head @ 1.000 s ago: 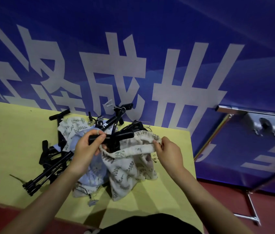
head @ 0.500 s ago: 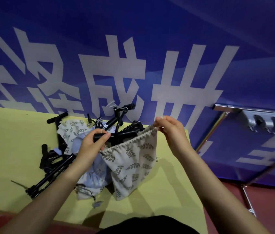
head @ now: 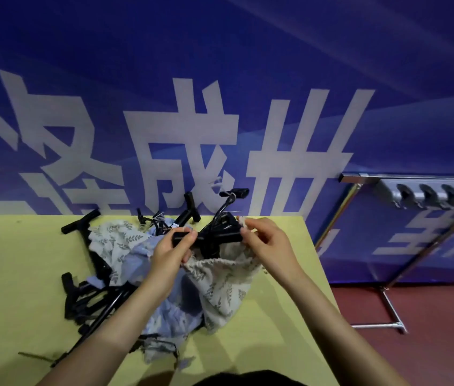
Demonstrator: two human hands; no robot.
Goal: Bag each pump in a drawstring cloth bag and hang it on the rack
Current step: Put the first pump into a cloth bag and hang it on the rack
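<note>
A black pump (head: pixel 214 235) stands with its T-handle sticking out of a cream leaf-print drawstring bag (head: pixel 220 285). My left hand (head: pixel 173 249) grips the left end of the handle and pinches the bag's near rim. My right hand (head: pixel 265 240) holds the bag's far rim by the handle's right end. The pump's lower body is hidden inside the bag. The metal rack (head: pixel 426 190) with its row of hooks stands to the right of the table.
On the yellow table (head: pixel 11 274) lie several more black pumps (head: pixel 89 296) tangled with a light blue bag (head: pixel 173 316) and another leaf-print bag (head: pixel 117 238). A blue banner wall runs behind. Red floor lies to the right, under the rack's frame.
My right hand has come down from holding the bag's rim high and now sits at the handle's right end. The bag mouth has dropped around the pump.
</note>
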